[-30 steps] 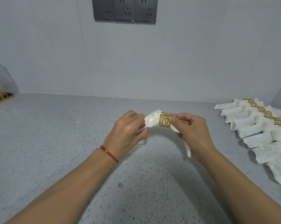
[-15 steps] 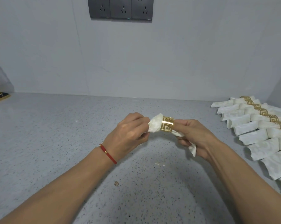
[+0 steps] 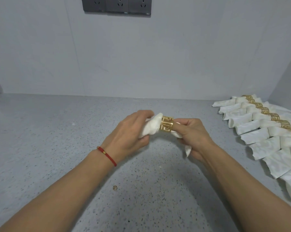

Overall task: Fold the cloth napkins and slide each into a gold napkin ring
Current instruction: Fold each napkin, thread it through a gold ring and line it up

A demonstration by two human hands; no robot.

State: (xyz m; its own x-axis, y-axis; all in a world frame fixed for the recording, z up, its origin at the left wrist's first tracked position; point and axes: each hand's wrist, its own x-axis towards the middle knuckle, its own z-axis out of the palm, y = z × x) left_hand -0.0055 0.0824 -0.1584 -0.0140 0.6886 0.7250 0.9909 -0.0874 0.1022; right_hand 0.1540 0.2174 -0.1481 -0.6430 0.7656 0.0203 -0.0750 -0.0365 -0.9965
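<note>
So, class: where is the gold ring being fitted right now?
Head view, centre: the gold ring sits around the napkin, between the left hand and right hand.

Two hands [image 3: 159, 131], eight gold rings [image 3: 166, 126]

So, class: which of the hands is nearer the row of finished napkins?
The right hand. It is closer to the row of finished napkins at the right edge; the left hand is farther left.

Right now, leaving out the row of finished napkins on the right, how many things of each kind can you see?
Wall sockets: 3
Hands: 2 (left hand, right hand)
Napkin: 1
Gold ring: 1
Red bracelet: 1
Total: 8
</note>
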